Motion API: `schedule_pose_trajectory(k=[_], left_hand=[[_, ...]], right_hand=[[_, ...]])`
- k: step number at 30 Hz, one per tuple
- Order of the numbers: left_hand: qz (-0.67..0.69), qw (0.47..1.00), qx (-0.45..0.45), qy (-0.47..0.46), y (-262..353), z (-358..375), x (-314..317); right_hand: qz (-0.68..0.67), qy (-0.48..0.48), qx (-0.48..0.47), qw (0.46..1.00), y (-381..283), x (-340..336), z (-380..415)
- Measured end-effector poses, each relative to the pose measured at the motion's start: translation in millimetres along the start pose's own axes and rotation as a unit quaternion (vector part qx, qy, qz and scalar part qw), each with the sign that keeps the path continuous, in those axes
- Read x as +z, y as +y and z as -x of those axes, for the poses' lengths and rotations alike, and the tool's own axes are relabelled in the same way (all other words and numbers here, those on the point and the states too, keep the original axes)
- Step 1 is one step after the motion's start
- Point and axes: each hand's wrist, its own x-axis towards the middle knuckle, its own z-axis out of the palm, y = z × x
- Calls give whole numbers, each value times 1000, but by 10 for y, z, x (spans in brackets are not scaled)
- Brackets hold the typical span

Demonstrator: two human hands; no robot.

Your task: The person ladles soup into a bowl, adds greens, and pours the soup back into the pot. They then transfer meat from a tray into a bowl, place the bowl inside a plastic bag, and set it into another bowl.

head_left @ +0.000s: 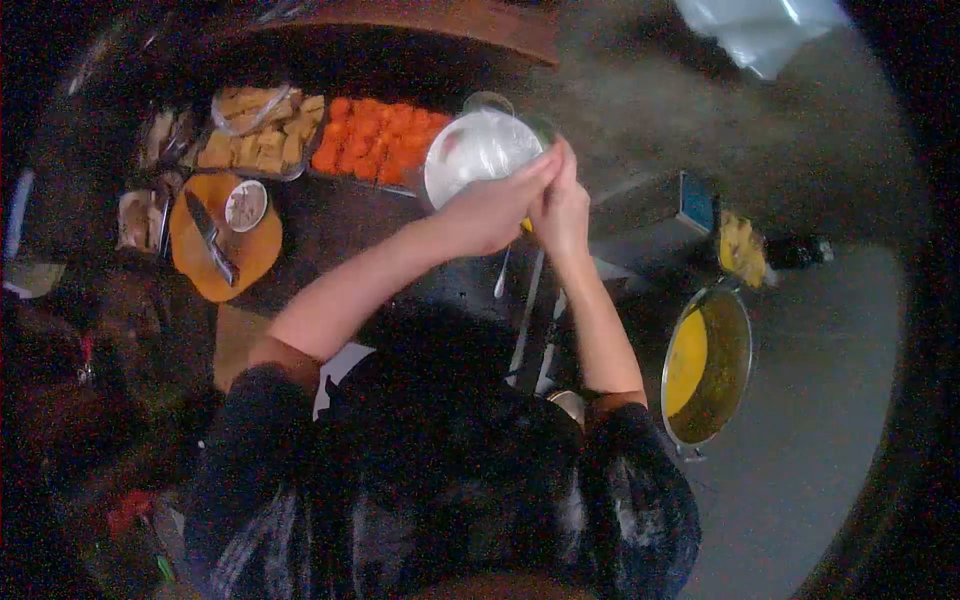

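Observation:
Both my hands meet at the near right edge of a shiny, whitish round container (480, 150), which looks like a bowl with a glossy film or lid. My left hand (505, 205) reaches across its near side with the fingers closed together toward the right edge. Against that same edge is my right hand (562, 205), its fingers closed and partly overlapping the left. Some fingertips are hidden, so exactly how each hand grips cannot be seen. Just behind the container is a clear round rim (490, 101). A small yellow bit shows under my hands.
Left of the container are a tray of orange-red pieces (370, 140) and a tray of pale-yellow pieces (265, 145). A knife (210, 240) and small white cup (246, 204) rest on a round board (190, 262). At right stand a metal pot (735, 375) with yellow contents and a box (650, 225).

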Motion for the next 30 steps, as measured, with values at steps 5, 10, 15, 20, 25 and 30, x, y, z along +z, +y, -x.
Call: schedule_pose_trajectory(k=[5,10,15,20,25,30], left_hand=[[-82,997,-10,1,-48,550,30],[412,837,-354,67,-681,770,596],[686,571,-387,233,-1057,801,683],[619,569,-424,337,-1425,964,674],[534,660,-427,311,-1482,915,521],[570,655,-404,286,-1698,973,685]], right_hand=[[-46,-31,74,996,507,492,180],[-255,-33,260,931,434,1236,257],[-282,-183,293,895,-23,1256,361],[-124,-242,236,933,-207,1230,368],[244,-9,-168,955,-449,1383,83],[42,-334,48,941,-435,1755,80]])
